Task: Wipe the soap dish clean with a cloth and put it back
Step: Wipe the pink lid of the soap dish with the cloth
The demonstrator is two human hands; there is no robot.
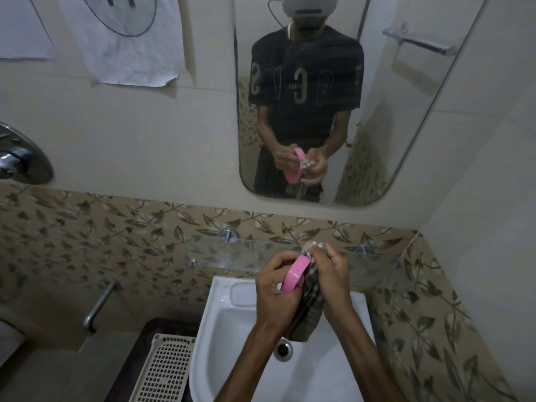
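Over the white sink my left hand grips a pink soap dish, turned up on its edge. Against the dish's right side my right hand holds a dark patterned cloth. The cloth hangs down between both hands toward the drain, and its light end sticks out above my right fingers. The inside of the dish is hidden by the cloth and my fingers. The mirror repeats both hands, the dish and the cloth.
A glass shelf on metal pegs runs along the leaf-patterned tile behind the sink. A perforated white basket stands left of the basin, with a metal pipe above it. A towel bar shows at the upper right.
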